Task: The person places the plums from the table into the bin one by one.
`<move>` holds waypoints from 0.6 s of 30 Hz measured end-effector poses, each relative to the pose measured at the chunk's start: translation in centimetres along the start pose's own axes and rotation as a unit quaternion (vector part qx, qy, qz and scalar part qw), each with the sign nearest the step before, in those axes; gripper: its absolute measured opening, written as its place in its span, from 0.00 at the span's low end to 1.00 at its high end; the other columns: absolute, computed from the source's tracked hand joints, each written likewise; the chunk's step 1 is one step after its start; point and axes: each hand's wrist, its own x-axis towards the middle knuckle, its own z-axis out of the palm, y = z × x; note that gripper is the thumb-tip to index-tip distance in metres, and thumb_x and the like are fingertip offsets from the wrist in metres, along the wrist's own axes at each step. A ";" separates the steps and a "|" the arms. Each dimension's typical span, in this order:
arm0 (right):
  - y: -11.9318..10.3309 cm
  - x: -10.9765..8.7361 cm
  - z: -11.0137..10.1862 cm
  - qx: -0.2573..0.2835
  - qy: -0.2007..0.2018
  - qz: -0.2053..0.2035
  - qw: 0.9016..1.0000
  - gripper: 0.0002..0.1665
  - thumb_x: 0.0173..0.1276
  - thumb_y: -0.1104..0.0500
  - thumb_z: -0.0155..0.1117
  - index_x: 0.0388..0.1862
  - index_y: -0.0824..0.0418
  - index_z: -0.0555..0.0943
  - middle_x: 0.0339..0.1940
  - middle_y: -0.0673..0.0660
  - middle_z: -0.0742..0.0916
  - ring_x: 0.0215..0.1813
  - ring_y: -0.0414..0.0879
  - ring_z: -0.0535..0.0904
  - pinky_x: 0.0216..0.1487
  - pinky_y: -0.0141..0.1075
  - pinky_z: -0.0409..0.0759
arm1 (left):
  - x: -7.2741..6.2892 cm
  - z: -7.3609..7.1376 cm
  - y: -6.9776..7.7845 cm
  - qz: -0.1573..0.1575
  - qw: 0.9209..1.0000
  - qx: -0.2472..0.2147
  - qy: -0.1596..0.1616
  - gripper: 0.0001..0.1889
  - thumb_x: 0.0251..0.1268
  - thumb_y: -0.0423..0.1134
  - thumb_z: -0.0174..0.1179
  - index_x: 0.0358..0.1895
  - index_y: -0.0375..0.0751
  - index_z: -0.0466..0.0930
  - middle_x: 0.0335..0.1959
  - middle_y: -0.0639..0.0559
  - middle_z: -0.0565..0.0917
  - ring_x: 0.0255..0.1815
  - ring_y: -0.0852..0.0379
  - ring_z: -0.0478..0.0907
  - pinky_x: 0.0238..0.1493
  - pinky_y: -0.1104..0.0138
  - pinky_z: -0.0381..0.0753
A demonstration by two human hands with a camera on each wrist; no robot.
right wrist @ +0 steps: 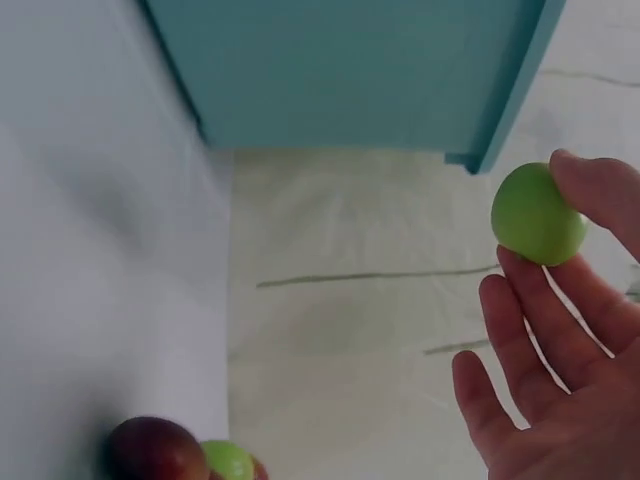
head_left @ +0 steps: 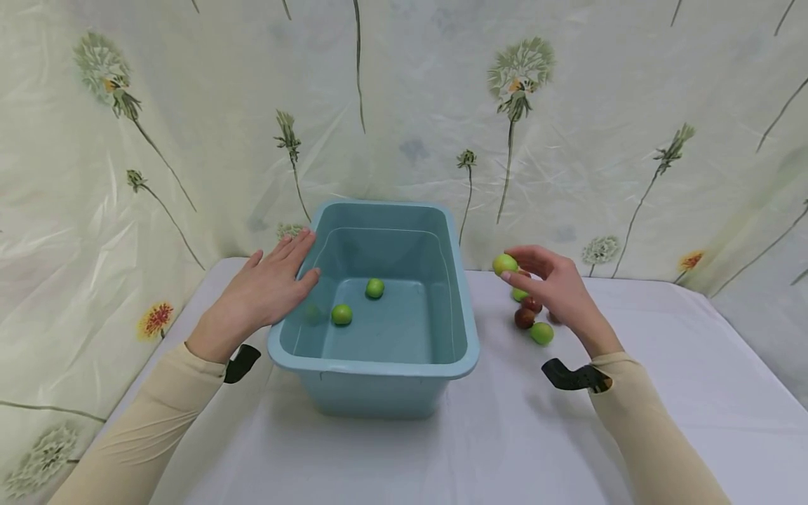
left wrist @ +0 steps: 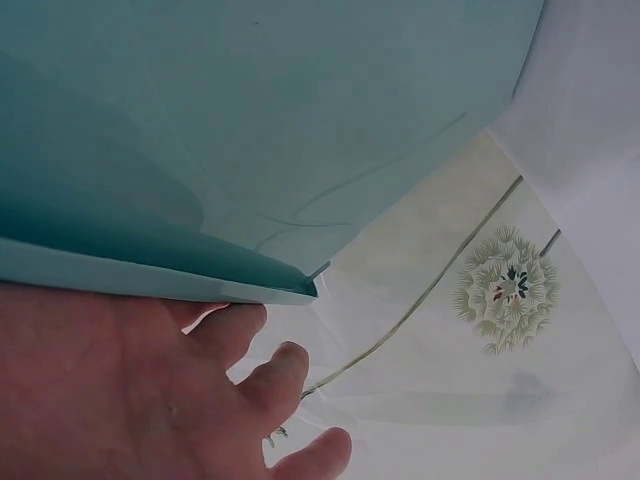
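Note:
My right hand [head_left: 555, 287] pinches a small round green fruit [head_left: 503, 264] between thumb and fingertips, raised above the table to the right of a blue plastic tub [head_left: 375, 369]. In the right wrist view the thumb lies on one side of the green fruit [right wrist: 536, 215] and the fingers on the other. My left hand [head_left: 268, 289] rests on the tub's left rim with its fingers extended. From the left wrist view, the hand [left wrist: 130, 390] lies against the rim. Inside the tub are two green fruits, one nearer [head_left: 342, 315] and one farther [head_left: 375, 288].
On the white-covered table [head_left: 505, 428], beneath my right hand, several dark red fruits [head_left: 524, 318] and green fruits [head_left: 541, 333] lie in a cluster, partly hidden by the hand. A flower-patterned sheet [head_left: 404, 105] hangs behind the tub and along the sides.

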 end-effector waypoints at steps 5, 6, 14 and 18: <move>-1.3 0.0 0.1 0.014 0.002 -0.001 1.000 0.28 0.68 0.48 0.68 0.64 0.56 0.77 0.57 0.56 0.83 0.60 0.53 0.78 0.57 0.43 0.76 | 0.0 0.0 0.0 -0.001 1.000 -0.003 -0.002 0.34 0.79 0.53 0.37 0.81 0.44 0.40 0.81 0.50 0.41 0.80 0.46 0.37 0.73 0.41 0.38; -1.6 0.0 0.2 0.015 0.002 -0.002 1.000 0.28 0.68 0.48 0.68 0.64 0.56 0.77 0.56 0.56 0.83 0.60 0.53 0.78 0.56 0.41 0.77 | -0.1 0.0 0.0 -0.001 1.000 -0.003 -0.002 0.34 0.79 0.53 0.37 0.81 0.44 0.40 0.81 0.51 0.41 0.80 0.46 0.37 0.73 0.41 0.38; -3.3 0.3 0.4 0.015 0.011 -0.026 0.999 0.27 0.68 0.48 0.68 0.62 0.55 0.78 0.56 0.53 0.83 0.59 0.50 0.78 0.54 0.43 0.78 | -0.1 -0.1 0.0 -0.001 1.000 -0.001 -0.003 0.34 0.79 0.53 0.37 0.81 0.44 0.40 0.81 0.50 0.41 0.80 0.46 0.37 0.73 0.40 0.38; -3.9 0.6 0.4 0.017 0.014 -0.040 0.999 0.25 0.68 0.48 0.68 0.61 0.52 0.78 0.54 0.51 0.83 0.59 0.47 0.78 0.51 0.40 0.78 | -0.1 -0.1 0.0 0.000 1.000 -0.001 -0.004 0.34 0.79 0.53 0.37 0.81 0.44 0.40 0.81 0.50 0.41 0.80 0.46 0.37 0.72 0.40 0.38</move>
